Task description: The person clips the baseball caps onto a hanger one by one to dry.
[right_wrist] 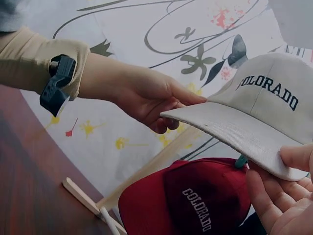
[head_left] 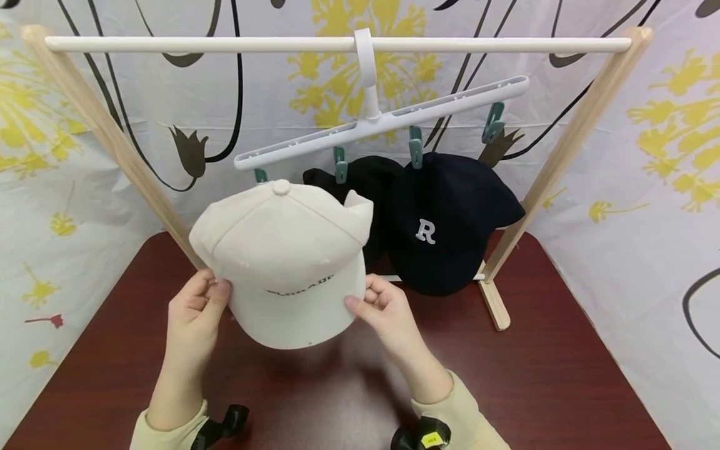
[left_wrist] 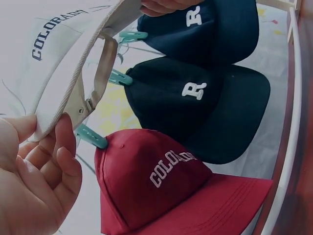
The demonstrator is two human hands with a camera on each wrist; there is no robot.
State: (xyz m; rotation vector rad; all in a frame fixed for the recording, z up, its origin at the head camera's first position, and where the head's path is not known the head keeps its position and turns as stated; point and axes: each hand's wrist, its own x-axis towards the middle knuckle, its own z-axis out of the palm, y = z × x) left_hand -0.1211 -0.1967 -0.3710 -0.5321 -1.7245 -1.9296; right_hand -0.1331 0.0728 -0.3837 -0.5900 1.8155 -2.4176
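Note:
A white cap [head_left: 281,237] with dark COLORADO lettering is held up in front of the hanger, its brim toward me. My left hand [head_left: 194,312] pinches one side of the brim between thumb and fingers. On the opposite side, my right hand [head_left: 390,312] pinches the brim's edge. In the left wrist view, the cap's back strap with a metal buckle shows. Behind it, a red cap [left_wrist: 142,181], a black cap [left_wrist: 176,103] and a navy cap [head_left: 444,219] hang from teal clips. From the head camera, the white cap covers the red one.
The white hanger [head_left: 382,125] hooks over the white bar [head_left: 214,44] of a wooden-legged rack [head_left: 568,144] and tilts up to the right. One teal clip [head_left: 493,123] at its right end holds nothing. Beneath lies a dark red table [head_left: 540,375]; a patterned cloth [head_left: 635,250] stands behind.

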